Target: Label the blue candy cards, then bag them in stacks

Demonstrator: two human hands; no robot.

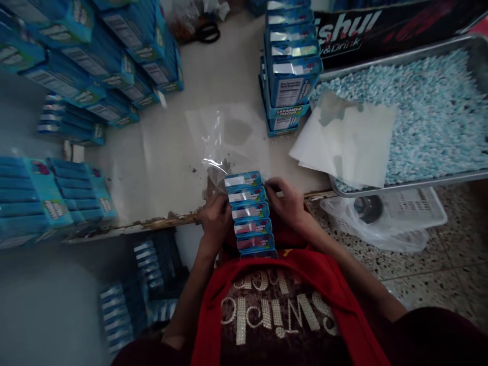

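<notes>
A row of several small blue candy boxes point(251, 211) lies between my hands, its near end against my red apron and its far end over the table edge. My left hand point(215, 216) is closed at the row's left side, fingers curled by the far boxes. On the opposite side, my right hand point(286, 202) is closed too, thumb and fingers pressing near the far corner. Clear plastic film point(215, 150) spreads over the table from the far end of the row. Whether my fingertips also pinch this film, I cannot tell.
Stacks of blue candy packs point(99, 56) stand at the left, with more packs point(125, 305) below the table. Further packs point(292, 84) are piled behind my right hand. A metal tray point(412, 187) of pale blue candies holds white sheets point(351, 137). Black-handled scissors point(209, 32) lie farther back.
</notes>
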